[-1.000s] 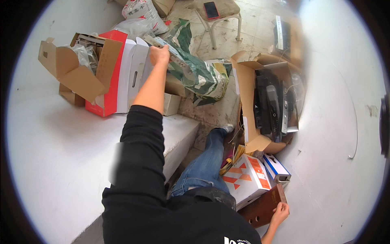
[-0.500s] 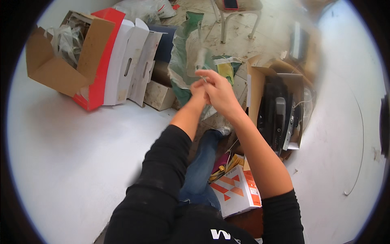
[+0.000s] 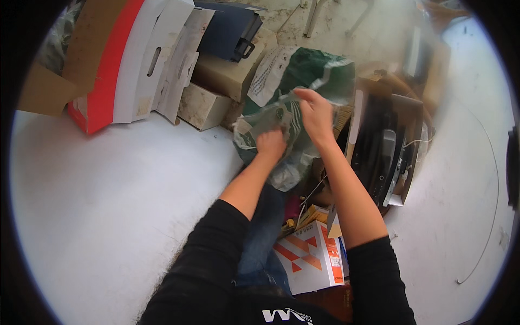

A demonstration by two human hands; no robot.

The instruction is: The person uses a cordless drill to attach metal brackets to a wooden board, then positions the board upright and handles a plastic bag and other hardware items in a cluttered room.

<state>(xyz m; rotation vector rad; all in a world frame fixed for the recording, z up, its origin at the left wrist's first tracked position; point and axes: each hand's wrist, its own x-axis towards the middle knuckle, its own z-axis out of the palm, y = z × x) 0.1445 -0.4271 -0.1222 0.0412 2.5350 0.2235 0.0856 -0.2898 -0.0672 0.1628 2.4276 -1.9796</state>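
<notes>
A large green and clear plastic bag (image 3: 303, 70) hangs crumpled between my two hands. My right hand (image 3: 317, 116) is closed on the bag's upper part, fingers curled around the film. Lower and to the left, my left hand (image 3: 271, 142) is closed against the bag's clear side, its fingers partly hidden by film. The bag's bottom end droops over my leg. What lies inside it, if anything, I cannot make out.
White and red cardboard boxes (image 3: 127, 59) stand at the left, beside a dark blue case (image 3: 225, 32) on a stained carton. To the right, an open carton holds black electronic devices (image 3: 374, 141). A white and orange box (image 3: 311, 254) lies by my leg. Stool legs (image 3: 313, 19) show at the far side.
My hands have moved apart from being close together, the left lower. The bag, earlier hanging long and narrow, is now spread and bunched nearer to me. The view has shifted.
</notes>
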